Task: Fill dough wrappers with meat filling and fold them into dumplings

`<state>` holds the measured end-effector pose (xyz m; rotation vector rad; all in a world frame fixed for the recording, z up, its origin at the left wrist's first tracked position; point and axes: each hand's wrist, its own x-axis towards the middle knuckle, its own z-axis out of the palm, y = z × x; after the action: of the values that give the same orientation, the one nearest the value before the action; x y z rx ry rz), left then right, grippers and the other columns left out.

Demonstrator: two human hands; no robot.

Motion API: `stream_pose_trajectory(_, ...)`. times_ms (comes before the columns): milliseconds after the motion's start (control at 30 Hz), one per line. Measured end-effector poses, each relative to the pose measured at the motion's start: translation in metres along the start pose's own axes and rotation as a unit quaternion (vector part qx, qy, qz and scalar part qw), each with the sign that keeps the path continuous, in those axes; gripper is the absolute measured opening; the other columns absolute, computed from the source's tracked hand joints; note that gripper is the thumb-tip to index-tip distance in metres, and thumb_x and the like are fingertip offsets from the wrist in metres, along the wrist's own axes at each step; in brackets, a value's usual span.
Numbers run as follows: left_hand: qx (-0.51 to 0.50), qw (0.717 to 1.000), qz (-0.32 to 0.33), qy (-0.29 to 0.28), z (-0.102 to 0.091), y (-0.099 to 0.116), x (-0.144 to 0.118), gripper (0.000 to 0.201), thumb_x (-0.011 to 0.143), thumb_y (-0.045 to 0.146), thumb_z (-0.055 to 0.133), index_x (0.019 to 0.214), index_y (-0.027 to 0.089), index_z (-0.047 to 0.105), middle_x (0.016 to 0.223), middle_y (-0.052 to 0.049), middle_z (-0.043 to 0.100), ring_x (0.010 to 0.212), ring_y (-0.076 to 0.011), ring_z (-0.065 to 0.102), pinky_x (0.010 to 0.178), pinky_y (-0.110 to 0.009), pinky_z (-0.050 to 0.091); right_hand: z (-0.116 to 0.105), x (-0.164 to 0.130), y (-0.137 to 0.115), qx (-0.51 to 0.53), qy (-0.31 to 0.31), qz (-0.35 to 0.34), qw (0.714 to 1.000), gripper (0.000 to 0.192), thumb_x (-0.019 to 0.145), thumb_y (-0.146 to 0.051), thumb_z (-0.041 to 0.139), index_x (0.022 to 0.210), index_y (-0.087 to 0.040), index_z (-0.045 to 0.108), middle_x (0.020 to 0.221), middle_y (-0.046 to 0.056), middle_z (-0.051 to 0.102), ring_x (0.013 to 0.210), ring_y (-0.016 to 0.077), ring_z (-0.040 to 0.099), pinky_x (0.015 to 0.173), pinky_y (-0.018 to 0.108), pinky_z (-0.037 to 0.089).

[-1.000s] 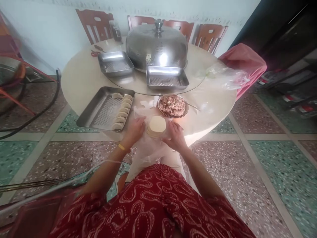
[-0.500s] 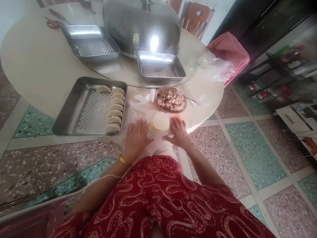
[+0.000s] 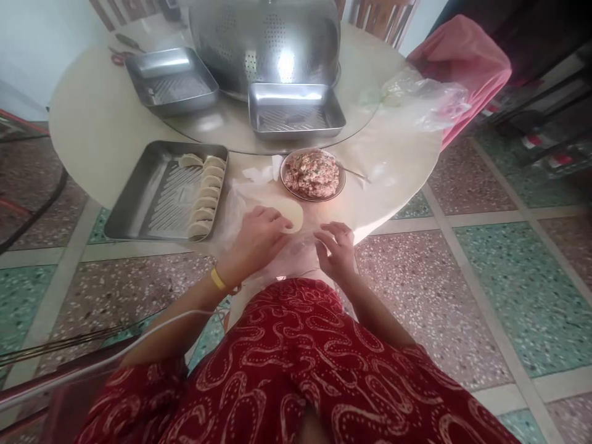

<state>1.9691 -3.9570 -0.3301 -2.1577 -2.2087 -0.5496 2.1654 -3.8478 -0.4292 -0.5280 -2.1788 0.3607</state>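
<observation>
head view: the left hand [image 3: 253,242] lies over the near edge of the round cream surface [image 3: 92,117], its fingers [image 3: 272,217] curled on the rim of a thin round pale dough wrapper [image 3: 292,214], which they pinch at its nine o'clock side. the wrapper sits on a crumpled sheet of clear plastic [image 3: 240,203] at the surface's six o'clock edge, just below the bowl. the right hand [image 3: 337,248] hovers just beside the wrapper at its four o'clock, fingers [image 3: 333,233] half bent and loosely apart, holding nothing that shows. a yellow band [image 3: 217,279] rings the left wrist.

at twelve o'clock from the wrapper stands a shallow round bowl of pinkish minced filling [image 3: 313,174], with a thin metal handle [image 3: 356,174] sticking out at its three o'clock. at ten o'clock from the hands lies a rectangular steel tray [image 3: 139,203] with a column of folded pale dumplings [image 3: 206,196] along its right wall. farther back, two smaller steel trays [image 3: 296,111] [image 3: 172,80] rest on a glass turntable [image 3: 217,131], in front of a large perforated steel dome cover [image 3: 264,37]. a clear plastic bag [image 3: 423,102] lies at two o'clock, near a pink cloth [image 3: 467,58] hung on a chair. red patterned fabric [image 3: 296,370] covers the person's lap at the bottom.
</observation>
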Motion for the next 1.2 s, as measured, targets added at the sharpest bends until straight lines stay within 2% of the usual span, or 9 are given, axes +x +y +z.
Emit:
stream_pose_trajectory(133,0.033,0.995,-0.033,-0.086,-0.001,0.008,0.024,0.018,0.089,0.032,0.06,0.088,0.017,0.07,0.092,-0.009,0.066,0.09,-0.0255,0.056,0.086,-0.042,0.042,0.002,0.003,-0.006,0.03,-0.015,0.014,0.999,0.02,0.089,-0.018,0.056,0.101,-0.024,0.07,0.11,0.01,0.066,0.115,0.0302,0.051,0.101,0.052,0.042)
stream_pose_trajectory(267,0.073,0.987,-0.064,-0.131,-0.005,0.016,0.03,0.022,0.089,0.035,0.058,0.085,0.016,0.07,0.092,-0.01,0.067,0.092,-0.0275,0.056,0.082,-0.043,0.041,0.002,0.006,-0.005,0.052,0.022,0.005,0.998,0.019,0.09,-0.018,0.055,0.099,-0.022,0.071,0.106,0.01,0.069,0.112,0.0291,0.054,0.099,0.049,0.045)
stream_pose_trajectory(533,0.117,0.986,-0.051,-0.105,0.0,0.023,0.029,0.025,0.09,0.029,0.051,0.077,0.016,0.068,0.087,-0.01,0.066,0.09,-0.0262,0.056,0.074,-0.039,0.039,0.006,0.016,-0.005,0.071,0.0,0.031,0.997,0.021,0.092,-0.023,0.052,0.096,-0.023,0.073,0.104,0.01,0.07,0.111,0.0294,0.055,0.101,0.052,0.043)
stream_pose_trajectory(633,0.107,0.986,-0.055,-0.118,-0.002,0.018,0.033,0.026,0.09,0.028,0.05,0.076,0.015,0.068,0.087,-0.009,0.067,0.089,-0.0258,0.056,0.076,-0.04,0.04,0.006,0.024,-0.003,0.066,0.019,0.016,0.997,0.022,0.093,-0.023,0.051,0.095,-0.022,0.074,0.102,0.01,0.07,0.109,0.0286,0.055,0.096,0.048,0.047)
stream_pose_trajectory(733,0.086,0.988,-0.055,-0.113,-0.005,0.008,0.041,0.026,0.089,0.026,0.048,0.076,0.015,0.068,0.085,-0.009,0.068,0.085,-0.0237,0.056,0.08,-0.039,0.042,0.006,0.042,0.001,0.074,-0.023,0.018,0.997,0.024,0.094,-0.027,0.052,0.102,-0.021,0.074,0.109,0.011,0.069,0.111,0.0289,0.055,0.094,0.048,0.048)
stream_pose_trajectory(867,0.043,0.995,-0.051,-0.075,-0.011,-0.006,0.053,0.026,0.087,0.027,0.049,0.074,0.015,0.068,0.084,-0.008,0.067,0.085,-0.022,0.056,0.086,-0.038,0.043,0.011,0.076,0.009,0.109,-0.117,-0.026,0.987,0.026,0.095,-0.032,0.055,0.109,-0.019,0.072,0.121,0.012,0.066,0.118,0.0281,0.055,0.102,0.049,0.045)
stream_pose_trajectory(1033,-0.066,0.993,-0.097,0.0,-0.024,-0.016,0.047,0.025,0.089,0.03,0.051,0.085,0.015,0.071,0.089,-0.007,0.069,0.091,-0.0215,0.059,0.095,-0.039,0.045,0.022,0.117,0.017,0.19,-0.172,-0.026,0.966,0.018,0.092,-0.03,0.061,0.085,-0.021,0.074,0.11,0.008,0.07,0.109,0.0238,0.062,0.097,0.044,0.049)
stream_pose_trajectory(1100,-0.162,0.972,-0.145,0.088,-0.028,-0.02,0.037,0.027,0.092,0.033,0.049,0.096,0.017,0.071,0.1,-0.006,0.071,0.098,-0.0207,0.061,0.099,-0.038,0.045,0.026,0.135,0.02,0.261,-0.182,0.008,0.948,0.018,0.09,-0.034,0.064,0.081,-0.021,0.073,0.099,0.005,0.071,0.098,0.0206,0.065,0.091,0.04,0.053)
stream_pose_trajectory(1200,-0.317,0.9,-0.219,0.202,-0.026,-0.029,0.023,0.029,0.094,0.037,0.049,0.105,0.019,0.069,0.113,-0.005,0.071,0.11,-0.0191,0.062,0.105,-0.035,0.046,0.025,0.166,0.024,0.366,-0.203,0.049,0.907,0.024,0.084,-0.043,0.071,0.077,-0.02,0.072,0.088,0.002,0.07,0.085,0.0156,0.066,0.081,0.033,0.055)
